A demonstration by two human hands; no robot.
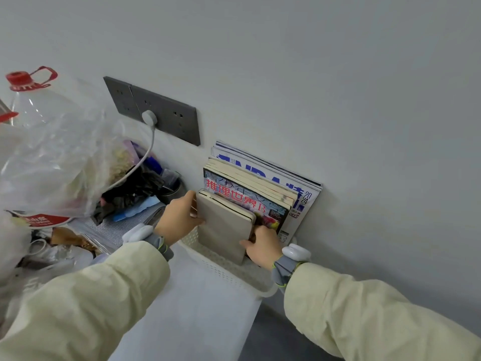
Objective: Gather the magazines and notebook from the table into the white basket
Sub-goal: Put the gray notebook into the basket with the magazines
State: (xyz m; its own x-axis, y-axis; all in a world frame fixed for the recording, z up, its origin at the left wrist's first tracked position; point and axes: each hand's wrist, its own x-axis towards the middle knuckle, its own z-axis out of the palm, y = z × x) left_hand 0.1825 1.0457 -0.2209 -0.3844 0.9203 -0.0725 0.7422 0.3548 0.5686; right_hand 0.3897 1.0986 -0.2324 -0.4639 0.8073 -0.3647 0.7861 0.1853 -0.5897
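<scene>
From here I see the notebook (223, 227) at six o'clock as plain beige-grey, with a thin dark band down its cover. Behind it the front magazine (250, 201) has a dark cover with red characters and a pink-purple patch. The rear magazine (308, 198), toward four o'clock, is white with big blue letters. The basket (229, 272) is white, its wall patterned with rows of small holes. At ten o'clock the socket panel (166, 113) is dark grey and its plug (149, 116) is white. At nine o'clock a clear bottle (33, 105) carries a red cap (18, 78). The left sleeve (91, 295) at seven o'clock and the right sleeve (364, 316) at five are pale cream-yellow. The wrist bands (158, 243) are grey with neon yellow-green trim. The wall (338, 87) is plain light grey.
</scene>
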